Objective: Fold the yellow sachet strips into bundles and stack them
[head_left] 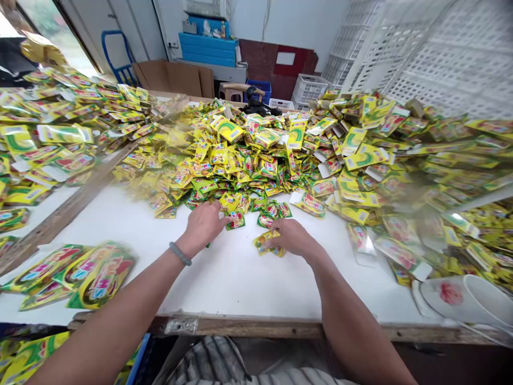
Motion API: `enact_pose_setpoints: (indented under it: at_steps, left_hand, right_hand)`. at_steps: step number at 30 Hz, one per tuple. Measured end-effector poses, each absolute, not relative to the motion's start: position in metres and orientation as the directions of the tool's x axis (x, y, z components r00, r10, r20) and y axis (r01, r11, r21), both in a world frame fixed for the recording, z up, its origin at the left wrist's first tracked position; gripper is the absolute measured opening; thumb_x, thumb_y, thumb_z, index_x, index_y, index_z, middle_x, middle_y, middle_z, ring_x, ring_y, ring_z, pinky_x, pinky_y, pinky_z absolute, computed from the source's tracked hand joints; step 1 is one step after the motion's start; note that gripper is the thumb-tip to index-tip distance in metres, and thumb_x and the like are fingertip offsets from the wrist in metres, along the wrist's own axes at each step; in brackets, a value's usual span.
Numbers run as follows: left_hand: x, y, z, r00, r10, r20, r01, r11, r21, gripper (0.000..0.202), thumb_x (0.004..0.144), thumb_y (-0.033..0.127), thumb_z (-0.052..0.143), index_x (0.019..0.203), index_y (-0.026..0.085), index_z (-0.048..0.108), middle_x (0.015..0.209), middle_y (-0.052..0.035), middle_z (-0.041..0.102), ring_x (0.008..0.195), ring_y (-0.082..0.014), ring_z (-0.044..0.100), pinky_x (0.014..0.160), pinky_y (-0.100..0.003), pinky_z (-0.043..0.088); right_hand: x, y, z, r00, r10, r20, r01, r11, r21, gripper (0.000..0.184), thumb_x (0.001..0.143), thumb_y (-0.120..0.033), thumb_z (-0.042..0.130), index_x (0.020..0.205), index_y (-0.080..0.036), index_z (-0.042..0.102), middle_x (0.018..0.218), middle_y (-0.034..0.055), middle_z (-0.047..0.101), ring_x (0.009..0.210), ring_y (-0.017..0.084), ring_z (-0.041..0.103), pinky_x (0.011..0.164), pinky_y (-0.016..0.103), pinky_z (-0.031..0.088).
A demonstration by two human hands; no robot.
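On the table [240, 291], we see large pouches [100, 278] overlapping at left. Our left hand [205, 224] touches a small green packet [236, 220]; we cannot tell whether it grips. Beside a packet heap [224, 166], our right hand [294, 238] pinches a yellow packet [261, 243]; a white cup [468, 299] sits far right.
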State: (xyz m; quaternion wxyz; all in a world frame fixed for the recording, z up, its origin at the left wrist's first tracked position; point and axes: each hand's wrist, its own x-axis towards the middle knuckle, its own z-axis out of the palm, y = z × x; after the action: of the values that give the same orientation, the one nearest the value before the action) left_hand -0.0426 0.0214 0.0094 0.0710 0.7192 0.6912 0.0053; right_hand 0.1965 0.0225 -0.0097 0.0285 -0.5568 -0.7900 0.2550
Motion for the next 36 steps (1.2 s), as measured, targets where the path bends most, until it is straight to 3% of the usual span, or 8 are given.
enact_pose_setpoints:
  at_steps: [4, 9, 13, 15, 19, 22, 25, 36]
  left_hand:
    - [-0.023, 0.035, -0.006, 0.058, 0.996, -0.066, 0.982, -0.045, 0.184, 0.040, 0.079, 0.042, 0.068, 0.104, 0.011, 0.065, 0.106, -0.0222, 0.068, 0.104, -0.0363, 0.064, 0.077, -0.038, 0.049]
    - [-0.019, 0.036, -0.016, 0.019, 0.997, -0.071, 0.883, 0.016, 0.469, 0.025, 0.077, 0.033, 0.068, 0.097, 0.020, 0.060, 0.071, -0.0045, 0.066, 0.073, -0.0269, 0.064, 0.061, -0.032, 0.041]
    - [-0.024, 0.028, -0.013, 0.020, 0.980, -0.198, 0.525, 0.158, 0.836, 0.031, 0.069, 0.041, 0.074, 0.089, 0.022, 0.059, 0.053, 0.0054, 0.052, 0.054, -0.0177, 0.054, 0.054, -0.028, 0.039]
    - [-0.026, 0.022, -0.011, 0.041, 0.960, -0.277, 0.280, 0.255, 0.926, 0.039, 0.060, 0.041, 0.079, 0.087, 0.020, 0.058, 0.054, 0.0054, 0.054, 0.053, -0.0157, 0.054, 0.053, -0.027, 0.041]
    - [-0.027, 0.009, -0.013, 0.007, 0.936, -0.353, -0.017, 0.353, 0.936, 0.044, 0.052, 0.033, 0.083, 0.082, 0.018, 0.056, 0.063, 0.0011, 0.066, 0.059, -0.0149, 0.061, 0.056, -0.025, 0.045]
    - [-0.025, 0.002, -0.021, -0.046, 0.923, -0.382, -0.126, 0.374, 0.919, 0.046, 0.050, 0.031, 0.084, 0.084, 0.017, 0.056, 0.064, 0.0004, 0.068, 0.058, -0.0156, 0.063, 0.057, -0.027, 0.049]
    - [-0.021, -0.001, -0.025, -0.023, 0.918, -0.397, -0.166, 0.388, 0.907, 0.046, 0.050, 0.029, 0.085, 0.086, 0.017, 0.058, 0.063, 0.0004, 0.068, 0.059, -0.0161, 0.064, 0.057, -0.027, 0.050]
    - [-0.020, -0.006, -0.013, 0.174, 0.917, -0.359, -0.175, 0.388, 0.905, 0.036, 0.061, 0.042, 0.081, 0.081, 0.014, 0.069, 0.074, -0.0026, 0.070, 0.064, -0.0140, 0.062, 0.060, -0.026, 0.048]
  right_hand:
    - [0.196, 0.026, -0.016, -0.348, 0.937, -0.003, 0.773, 0.285, -0.567, 0.032, 0.077, -0.048, 0.071, 0.065, -0.020, 0.060, 0.075, 0.0022, 0.061, 0.074, 0.018, 0.055, 0.064, 0.027, 0.037]
    - [0.198, 0.028, -0.018, -0.251, 0.968, 0.003, 0.692, 0.181, -0.699, 0.019, 0.082, -0.041, 0.063, 0.079, -0.022, 0.061, 0.072, -0.0010, 0.061, 0.069, 0.018, 0.055, 0.065, 0.028, 0.038]
    - [0.198, 0.030, -0.017, -0.211, 0.977, -0.027, 0.737, 0.141, -0.661, 0.007, 0.082, -0.028, 0.063, 0.086, -0.022, 0.064, 0.084, 0.0024, 0.069, 0.082, 0.022, 0.061, 0.075, 0.032, 0.042]
    - [0.197, 0.030, -0.017, -0.226, 0.974, -0.023, 0.791, 0.170, -0.588, 0.006, 0.083, -0.026, 0.061, 0.080, -0.021, 0.062, 0.085, 0.0045, 0.069, 0.091, 0.025, 0.059, 0.079, 0.035, 0.041]
    - [0.192, 0.028, -0.017, -0.220, 0.974, 0.061, 0.800, 0.216, -0.559, 0.009, 0.085, -0.026, 0.058, 0.077, -0.021, 0.059, 0.081, 0.0054, 0.065, 0.088, 0.024, 0.057, 0.081, 0.036, 0.040]
    - [0.187, 0.026, -0.015, -0.166, 0.981, 0.096, 0.631, 0.180, -0.755, 0.014, 0.089, -0.033, 0.051, 0.084, -0.021, 0.056, 0.071, 0.0004, 0.056, 0.069, 0.018, 0.051, 0.067, 0.029, 0.039]
    - [0.182, 0.022, -0.012, -0.290, 0.956, 0.054, 0.441, 0.183, -0.879, 0.018, 0.091, -0.038, 0.049, 0.087, -0.022, 0.054, 0.066, -0.0028, 0.049, 0.062, 0.016, 0.047, 0.059, 0.026, 0.037]
    - [0.173, 0.018, -0.017, -0.468, 0.875, 0.124, 0.684, 0.447, -0.576, 0.022, 0.090, -0.014, 0.042, 0.092, -0.021, 0.062, 0.094, 0.0078, 0.068, 0.093, 0.022, 0.059, 0.085, 0.033, 0.042]
